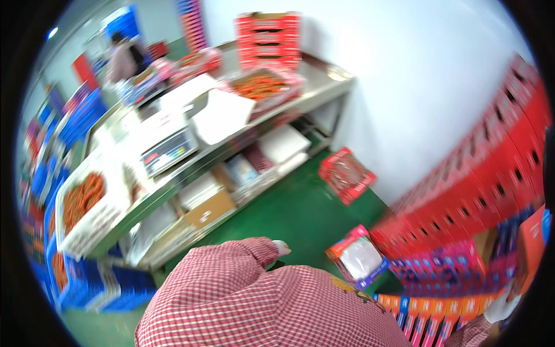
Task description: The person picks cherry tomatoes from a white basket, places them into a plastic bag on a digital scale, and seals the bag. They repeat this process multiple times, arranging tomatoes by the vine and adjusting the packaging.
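At the lower right, my right hand [501,307] wears a white glove and grips the lower edge of an orange cardboard box [532,247], partly cut off by the picture's rim. Below it are rows of orange, pink and blue printed cartons [438,307]. My left hand [282,247], also gloved in white, hangs past the checked sleeve over the green floor, near nothing it touches. Its fingers are blurred, so their pose is unclear. Between my hands, an open printed carton with a white liner [360,259] lies on the floor.
A metal table [217,149] carries a digital scale [168,149], a white crate of orange-red food [65,243] and stacked red boxes [268,65]. Red cartons [472,186] line the wall; another red carton [347,175] lies on the floor. A person [123,60] stands beyond.
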The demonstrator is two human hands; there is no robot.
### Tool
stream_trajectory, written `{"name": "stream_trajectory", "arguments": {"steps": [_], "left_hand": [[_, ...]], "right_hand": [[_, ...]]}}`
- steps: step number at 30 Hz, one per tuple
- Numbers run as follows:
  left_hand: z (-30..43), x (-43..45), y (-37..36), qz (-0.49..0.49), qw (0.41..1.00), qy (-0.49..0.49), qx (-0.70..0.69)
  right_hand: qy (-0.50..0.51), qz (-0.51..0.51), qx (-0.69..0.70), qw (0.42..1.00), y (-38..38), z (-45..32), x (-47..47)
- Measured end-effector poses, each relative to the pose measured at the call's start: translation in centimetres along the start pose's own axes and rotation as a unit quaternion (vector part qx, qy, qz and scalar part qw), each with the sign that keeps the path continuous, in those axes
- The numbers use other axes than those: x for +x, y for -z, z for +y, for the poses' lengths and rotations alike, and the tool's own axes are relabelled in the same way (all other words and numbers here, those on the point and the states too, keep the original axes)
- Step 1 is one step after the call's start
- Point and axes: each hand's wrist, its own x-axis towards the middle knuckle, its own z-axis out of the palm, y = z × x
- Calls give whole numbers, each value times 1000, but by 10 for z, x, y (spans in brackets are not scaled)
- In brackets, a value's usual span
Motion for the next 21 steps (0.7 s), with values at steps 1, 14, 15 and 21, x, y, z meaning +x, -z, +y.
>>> {"name": "stream_trajectory", "arguments": {"steps": [1,14,15,21], "left_hand": [[-21,-14,6,8,997,37,-70],[-401,-341,-14,242,859,308,-329],[-418,-364,-26,238,839,344,-348],[-452,-396,-122,195,781,395,-443]], "right_hand": [[-58,-33,131,989,-33,-41,-19],[457,-386,477,644,-229,-753,-252],[488,-386,470,627,-238,-797,-273],[500,-456,395,621,-277,-987,-375]]}}
